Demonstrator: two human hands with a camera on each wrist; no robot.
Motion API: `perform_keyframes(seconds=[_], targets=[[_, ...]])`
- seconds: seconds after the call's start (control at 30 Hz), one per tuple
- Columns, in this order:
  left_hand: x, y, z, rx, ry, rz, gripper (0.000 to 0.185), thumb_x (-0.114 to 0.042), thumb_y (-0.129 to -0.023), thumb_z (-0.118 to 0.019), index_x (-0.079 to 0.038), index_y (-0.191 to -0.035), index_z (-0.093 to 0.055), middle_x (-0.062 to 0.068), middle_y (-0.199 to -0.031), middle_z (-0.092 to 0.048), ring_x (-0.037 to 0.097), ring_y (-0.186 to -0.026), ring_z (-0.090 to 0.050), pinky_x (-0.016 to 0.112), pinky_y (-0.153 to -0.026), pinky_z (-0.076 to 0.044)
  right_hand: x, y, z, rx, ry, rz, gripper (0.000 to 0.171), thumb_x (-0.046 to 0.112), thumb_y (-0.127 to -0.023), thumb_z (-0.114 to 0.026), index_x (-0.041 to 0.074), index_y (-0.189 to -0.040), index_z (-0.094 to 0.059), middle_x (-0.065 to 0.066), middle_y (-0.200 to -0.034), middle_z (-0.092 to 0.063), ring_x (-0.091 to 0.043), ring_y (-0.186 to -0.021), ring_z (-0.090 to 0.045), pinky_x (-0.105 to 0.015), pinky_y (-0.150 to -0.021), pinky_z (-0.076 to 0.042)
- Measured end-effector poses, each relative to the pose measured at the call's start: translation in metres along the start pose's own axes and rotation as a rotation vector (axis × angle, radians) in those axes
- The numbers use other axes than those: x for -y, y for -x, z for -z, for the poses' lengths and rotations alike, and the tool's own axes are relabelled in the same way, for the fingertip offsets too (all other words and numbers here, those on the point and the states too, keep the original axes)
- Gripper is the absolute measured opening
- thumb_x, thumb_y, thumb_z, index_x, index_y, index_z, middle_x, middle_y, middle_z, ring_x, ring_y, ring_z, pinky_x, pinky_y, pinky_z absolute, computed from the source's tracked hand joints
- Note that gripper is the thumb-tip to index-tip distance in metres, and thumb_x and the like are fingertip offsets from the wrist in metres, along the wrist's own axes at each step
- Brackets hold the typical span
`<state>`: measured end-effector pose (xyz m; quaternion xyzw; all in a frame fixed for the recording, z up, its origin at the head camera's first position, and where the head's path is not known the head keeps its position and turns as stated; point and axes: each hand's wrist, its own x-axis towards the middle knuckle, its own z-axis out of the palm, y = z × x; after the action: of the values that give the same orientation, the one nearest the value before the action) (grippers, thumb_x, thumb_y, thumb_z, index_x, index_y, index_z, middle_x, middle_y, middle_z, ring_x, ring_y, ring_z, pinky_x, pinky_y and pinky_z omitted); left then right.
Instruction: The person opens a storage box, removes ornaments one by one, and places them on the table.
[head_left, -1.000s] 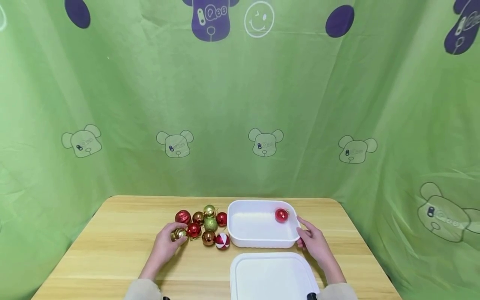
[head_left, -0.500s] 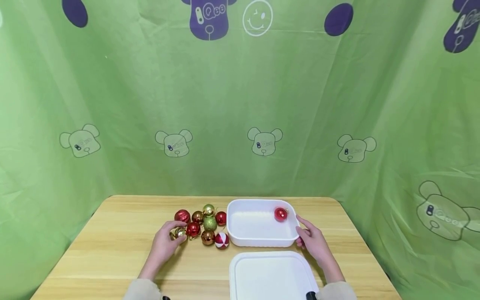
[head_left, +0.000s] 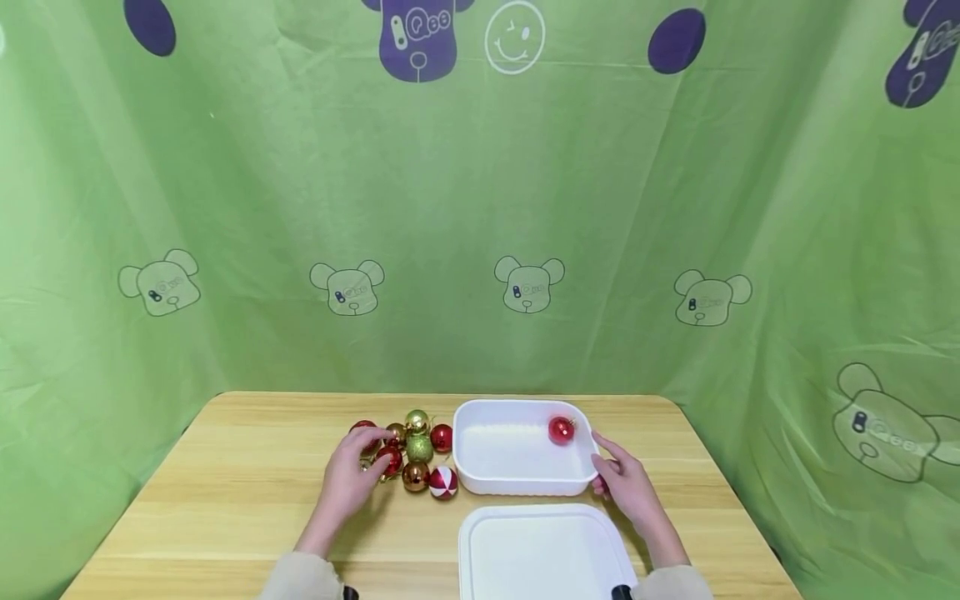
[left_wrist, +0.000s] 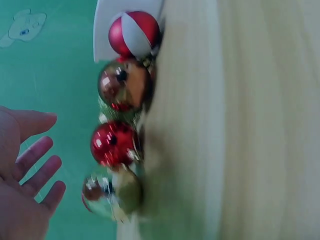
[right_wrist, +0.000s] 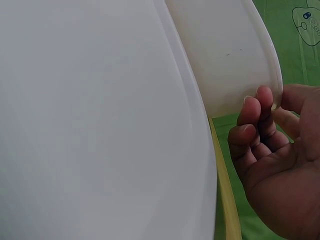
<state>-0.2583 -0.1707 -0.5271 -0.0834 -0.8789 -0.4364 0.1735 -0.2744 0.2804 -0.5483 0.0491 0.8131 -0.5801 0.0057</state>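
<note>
Left hand (head_left: 352, 477) over the near-left part of a cluster of baubles (head_left: 408, 450) toward the far edge of the wooden table (head_left: 225, 492), just left of its middle; fingers straight and spread, apart, clamped on nothing in the left wrist view (left_wrist: 22, 185), reaching over a shiny red bauble (left_wrist: 114, 144) and a gold one (left_wrist: 112, 192). Beyond those, along the same row, a copper bauble (left_wrist: 122, 86) and a red-and-white bauble (left_wrist: 134, 34), the last just beside the white tub (head_left: 517, 479). Right hand (head_left: 626, 487) at the tub's right wall, fingers (right_wrist: 255, 120) loosely bent against the outer wall below the rim, thumb on the other side of the rim; pinch or mere touch: cannot tell. One red bauble (head_left: 561, 430) inside the tub, at its far-right corner. White lid (head_left: 543, 554) flat at the table's near edge, just in front of the tub.
</note>
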Motion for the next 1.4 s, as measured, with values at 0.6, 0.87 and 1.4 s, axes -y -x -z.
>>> perform_keyframes(seconds=[0.6, 0.87, 1.4], targets=[[-0.065, -0.021, -0.042, 0.074, 0.108, -0.166, 0.035, -0.007, -0.091, -0.077, -0.014, -0.124, -0.071, 0.005, -0.128, -0.070, 0.027, -0.124, -0.064, 0.051, -0.111, -0.050, 0.000, 0.000, -0.001, -0.005, -0.023, 0.005, 0.051, 0.018, -0.110, -0.051, 0.012, -0.159, -0.039, -0.008, -0.078, -0.065, -0.014, -0.069, -0.059, -0.023, -0.060, -0.053], [-0.085, -0.023, -0.076, 0.145, 0.066, -0.247, 0.034, -0.010, -0.093, -0.075, -0.018, -0.126, -0.069, 0.003, -0.127, -0.069, 0.023, -0.117, -0.065, 0.046, -0.102, -0.056, 0.000, 0.000, 0.000, 0.000, -0.030, -0.006, 0.052, 0.019, -0.110, -0.051, 0.015, -0.160, -0.039, -0.008, -0.080, -0.066, -0.016, -0.071, -0.060, -0.024, -0.062, -0.054], [-0.119, -0.031, -0.149, 0.308, 0.030, -0.304, 0.036, -0.014, -0.096, -0.073, -0.017, -0.131, -0.067, 0.001, -0.127, -0.069, 0.022, -0.115, -0.066, 0.033, -0.101, -0.056, -0.001, 0.000, -0.001, -0.005, -0.008, -0.016, 0.052, 0.021, -0.110, -0.051, 0.015, -0.160, -0.039, -0.008, -0.082, -0.067, -0.016, -0.072, -0.061, -0.024, -0.063, -0.055]])
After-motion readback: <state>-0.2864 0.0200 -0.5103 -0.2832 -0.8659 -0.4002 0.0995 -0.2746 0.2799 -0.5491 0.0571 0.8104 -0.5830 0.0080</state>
